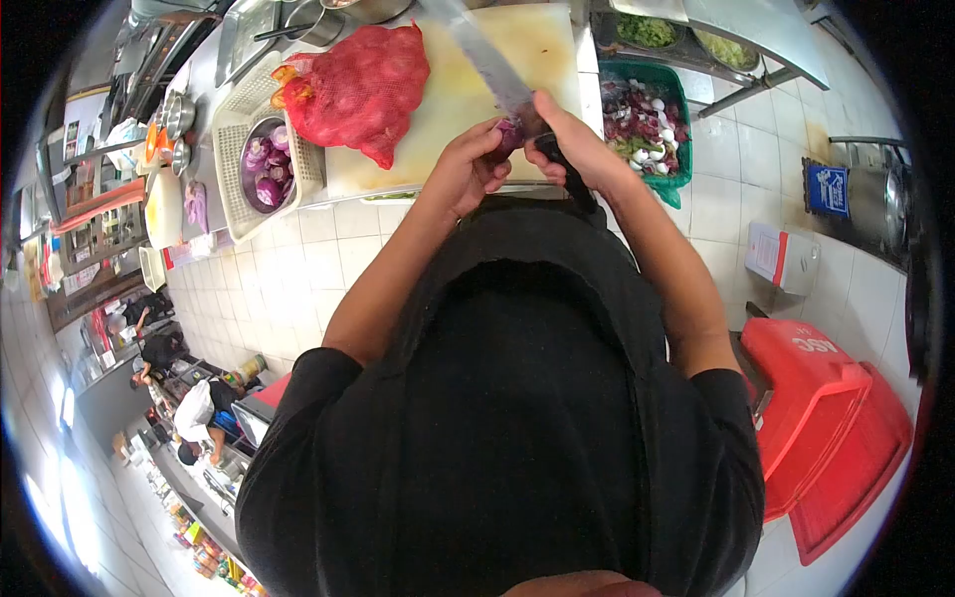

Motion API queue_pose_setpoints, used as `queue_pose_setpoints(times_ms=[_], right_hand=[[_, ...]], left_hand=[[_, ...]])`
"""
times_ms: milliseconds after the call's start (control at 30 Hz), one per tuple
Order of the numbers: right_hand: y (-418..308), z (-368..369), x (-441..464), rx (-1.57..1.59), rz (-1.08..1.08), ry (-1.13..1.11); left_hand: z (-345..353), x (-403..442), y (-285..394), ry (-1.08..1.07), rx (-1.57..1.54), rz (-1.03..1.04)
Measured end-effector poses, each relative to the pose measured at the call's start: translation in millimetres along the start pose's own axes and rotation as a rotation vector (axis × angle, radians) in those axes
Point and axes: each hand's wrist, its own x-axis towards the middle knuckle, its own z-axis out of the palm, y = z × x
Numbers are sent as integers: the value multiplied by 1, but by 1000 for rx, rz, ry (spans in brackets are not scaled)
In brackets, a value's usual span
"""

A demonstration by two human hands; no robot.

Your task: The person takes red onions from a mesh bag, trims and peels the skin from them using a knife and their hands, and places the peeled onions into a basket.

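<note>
My left hand (470,167) is closed around a small purple onion (509,137), held near my body at the front edge of the cutting board (542,50). My right hand (569,147) grips a large knife (487,62) by its black handle; the blade points up and away to the left. Thumb and blade base sit right beside the onion, and whether the edge touches it cannot be made out. Left of my hands, a red mesh bag (363,90) full of onions lies on the board.
A cream basket (224,159) with a metal bowl of purple onions stands at the left. Below the board's right side, a green crate (681,95) holds peelings and white pieces. A red bin (806,398) stands at the right. People work in the background at lower left.
</note>
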Motion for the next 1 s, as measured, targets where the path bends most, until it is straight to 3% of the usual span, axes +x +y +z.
queue_pose_setpoints(times_ms=[67,300,433,633,733,1000], right_hand=[[8,-1,1,109,-72,64],[11,0,-3,-116,-301,68],[7,0,-5,-136,-259,107],[18,-13,8,-247,-383,226],[18,-21,9,-207,-282,298],[12,-8,-2,-191,-363,230]], left_hand=[[1,1,5,-12,-84,16],[7,7,8,-38,-130,39],[12,9,10,-42,-62,64],[14,10,11,-18,-1,50],[11,13,10,-49,13,42],[1,20,5,-11,-18,81]])
